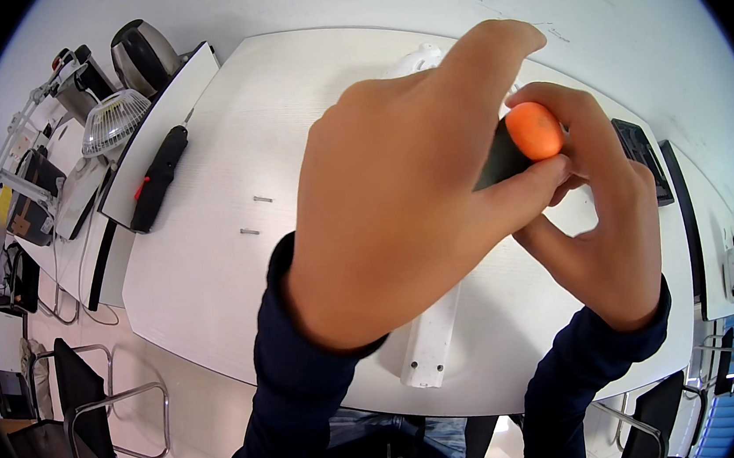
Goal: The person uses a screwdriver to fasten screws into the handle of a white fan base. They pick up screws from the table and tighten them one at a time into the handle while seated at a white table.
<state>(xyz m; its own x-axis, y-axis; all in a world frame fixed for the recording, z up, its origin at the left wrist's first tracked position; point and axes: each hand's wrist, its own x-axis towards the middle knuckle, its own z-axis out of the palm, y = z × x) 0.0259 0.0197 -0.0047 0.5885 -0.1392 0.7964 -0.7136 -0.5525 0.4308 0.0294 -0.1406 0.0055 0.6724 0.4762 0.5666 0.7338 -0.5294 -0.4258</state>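
Observation:
My left hand [398, 182] is closed round a dark handle [503, 158] with a rounded orange end [535, 131], the thumb pressed along it and the index finger reaching past. The handle's other end is hidden in that hand. From the right, my right hand [609, 214] curls its fingers against the orange end. Beneath the hands lies a white elongated part [432, 342] with two dark holes at its near end; its middle is covered, and a white piece [415, 60] shows beyond. Two small screws [262, 198] rest left of my left hand.
A black power screwdriver [159, 178] with a red switch lies at the table's left edge. Beside it runs a low partition, with a kettle [144, 54] and small fan [114, 121] behind. A black case [643, 158] is at the right edge. Chairs [84, 406] stand left; another person is far left.

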